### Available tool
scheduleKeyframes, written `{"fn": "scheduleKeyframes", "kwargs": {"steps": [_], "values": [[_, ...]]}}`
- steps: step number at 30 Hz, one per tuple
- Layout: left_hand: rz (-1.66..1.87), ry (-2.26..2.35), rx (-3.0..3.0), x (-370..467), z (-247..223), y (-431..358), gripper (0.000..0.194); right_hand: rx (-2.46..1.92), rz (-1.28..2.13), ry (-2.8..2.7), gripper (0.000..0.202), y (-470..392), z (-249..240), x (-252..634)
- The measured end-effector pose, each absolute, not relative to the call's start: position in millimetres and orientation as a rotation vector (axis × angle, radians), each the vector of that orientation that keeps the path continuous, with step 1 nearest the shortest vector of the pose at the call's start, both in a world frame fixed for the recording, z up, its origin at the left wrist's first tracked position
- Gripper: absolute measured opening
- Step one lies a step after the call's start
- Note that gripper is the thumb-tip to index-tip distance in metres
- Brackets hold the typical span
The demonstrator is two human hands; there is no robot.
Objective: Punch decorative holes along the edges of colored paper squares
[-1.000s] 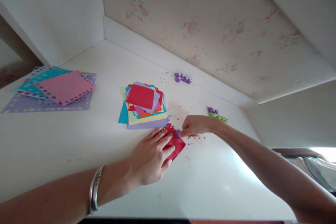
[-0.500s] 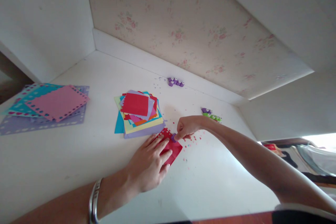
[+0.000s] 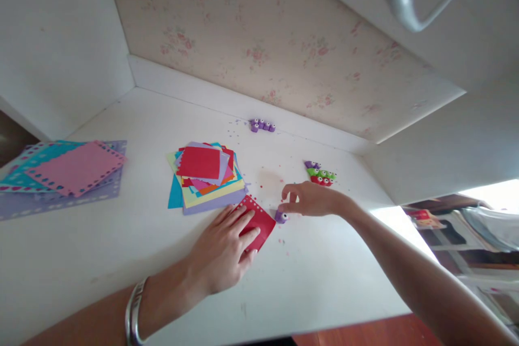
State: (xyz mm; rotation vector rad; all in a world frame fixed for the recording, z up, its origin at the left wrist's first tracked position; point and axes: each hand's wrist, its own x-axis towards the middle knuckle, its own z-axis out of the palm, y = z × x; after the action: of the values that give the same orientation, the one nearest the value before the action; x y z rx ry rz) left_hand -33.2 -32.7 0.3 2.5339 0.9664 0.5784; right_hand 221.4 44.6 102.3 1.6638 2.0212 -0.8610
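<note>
My left hand, a silver bangle at its wrist, lies flat with spread fingers on a red paper square. Small holes run along the square's upper edge. At its right corner stands a small purple paper punch with a googly eye. My right hand hovers just over this punch, thumb and index finger curved and apart. The thumb tip is close to the punch; whether they touch I cannot tell. Red and pale punched-out bits lie scattered around it.
A stack of coloured paper sits beyond my left hand. Punched sheets, a pink one on top, lie far left. Purple punches stand by the wall; green punches, with red and purple ones, stand to the right.
My right hand has loosened from the purple punch, which has come off the red paper to its right corner. The left hand still presses the paper. The camera view has shifted slightly.
</note>
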Motion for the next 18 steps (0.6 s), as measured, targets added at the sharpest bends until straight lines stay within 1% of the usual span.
{"fn": "scheduleKeyframes", "kwargs": {"steps": [1, 3, 6, 8, 10, 13, 15, 16, 18], "values": [[0.572, 0.969, 2.538, -33.0, -0.4, -32.6, 0.038, 1.671, -0.783, 2.065, 0.049, 36.9, 100.1, 221.1], [0.561, 0.967, 2.55, -32.7, -3.0, -32.3, 0.039, 1.682, -0.68, 2.145, 0.044, 23.0, 94.5, 220.2], [0.558, 0.954, 2.575, -32.5, -8.6, -31.4, 0.04, 1.702, -0.645, 2.254, 0.033, 8.9, 88.2, 220.7], [0.561, 0.948, 2.601, -32.0, -11.7, -30.6, 0.041, 1.707, -0.704, 2.285, 0.029, 5.4, 87.0, 225.2], [0.569, 0.946, 2.631, -31.4, -13.3, -29.9, 0.042, 1.752, -0.842, 2.25, 0.027, 7.2, 87.1, 236.2], [0.585, 0.953, 2.652, -30.5, -13.0, -29.3, 0.042, 1.955, -0.995, 2.158, 0.028, 21.4, 87.7, 268.7], [0.576, 0.959, 2.665, -30.1, -12.3, -29.2, 0.042, 2.149, -0.918, 2.142, 0.034, 38.8, 89.6, 299.3], [0.565, 0.963, 2.676, -29.9, -12.1, -29.2, 0.042, 2.275, -0.823, 2.107, 0.037, 49.4, 91.3, 315.7], [0.541, 0.966, 2.695, -29.6, -12.3, -29.2, 0.043, 2.448, -0.521, 2.021, 0.04, 72.3, 96.0, 347.3]]}}
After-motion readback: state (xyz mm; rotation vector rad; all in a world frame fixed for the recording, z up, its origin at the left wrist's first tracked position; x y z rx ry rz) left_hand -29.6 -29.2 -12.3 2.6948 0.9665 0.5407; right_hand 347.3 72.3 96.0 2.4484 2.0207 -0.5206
